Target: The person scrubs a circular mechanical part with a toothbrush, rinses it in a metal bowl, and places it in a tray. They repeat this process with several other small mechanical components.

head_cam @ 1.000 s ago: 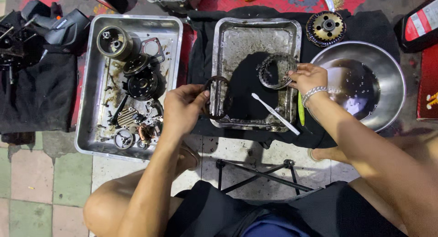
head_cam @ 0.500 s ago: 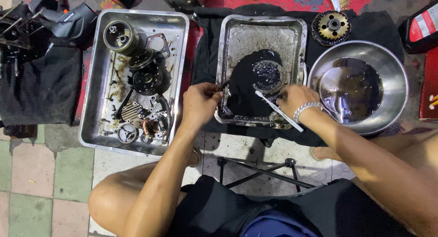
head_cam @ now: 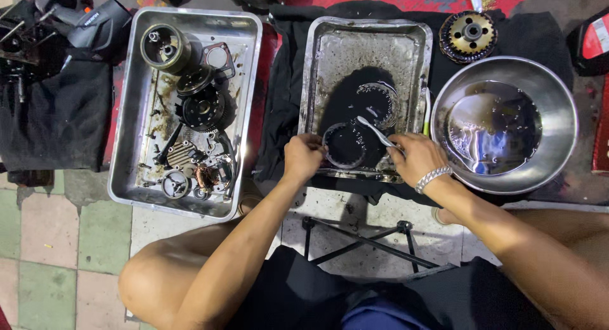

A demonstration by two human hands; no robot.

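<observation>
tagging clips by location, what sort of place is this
Most likely a small engine repair spot worked on a tiled floor. A metal tray holds dismantled engine parts, a second tray holds dark oily liquid, and the right hand holds a toothbrush over a ring-shaped plate.

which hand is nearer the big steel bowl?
Right. The right hand, gripping a white brush, sits just beside the bowl; the left hand is farther off, at the middle tray's near-left corner.

I can't see the toothbrush [head_cam: 375, 132] handle's end; my right hand [head_cam: 415, 157] covers it. The red and white container [head_cam: 595, 41] far right is cut by the frame edge. The dark liquid in the middle tray [head_cam: 330, 44] hides part of the ring [head_cam: 344, 145]. Small bits in the left tray [head_cam: 136, 114] are too tiny to identify.
</observation>
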